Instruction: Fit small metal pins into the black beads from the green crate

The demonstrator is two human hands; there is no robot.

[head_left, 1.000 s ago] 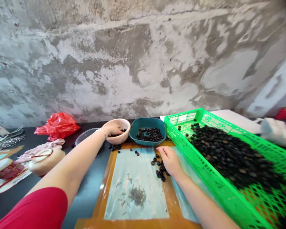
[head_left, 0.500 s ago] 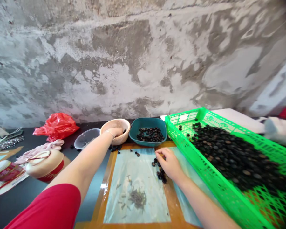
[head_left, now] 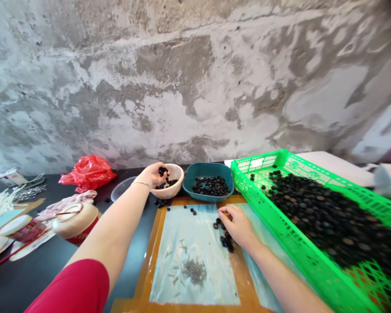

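My left hand (head_left: pixel 152 174) is raised over the rim of a beige bowl (head_left: pixel 174 189), fingers curled round a few small black round pieces. My right hand (head_left: pixel 237 224) rests palm down on a pale sheet (head_left: pixel 195 243), fingers bent over a little cluster of loose black pieces (head_left: pixel 227 240). Its fingertips pinch close together, and what lies under them is hidden. A teal bowl (head_left: pixel 209 172) holding more black pieces sits just behind it.
A big green plastic basket (head_left: pixel 280 243) heaped with black pieces fills the right side. A pile of thin grey pins (head_left: pixel 193 268) lies on the sheet. A red bag (head_left: pixel 88 172), a clear lid (head_left: pixel 122 188), a capped jar (head_left: pixel 76 220) and clutter occupy the left. A rough concrete wall stands behind.
My left hand has lifted out of the beige bowl with black pieces in its fingers. My right hand stays over the loose pieces on the sheet, barely shifted.
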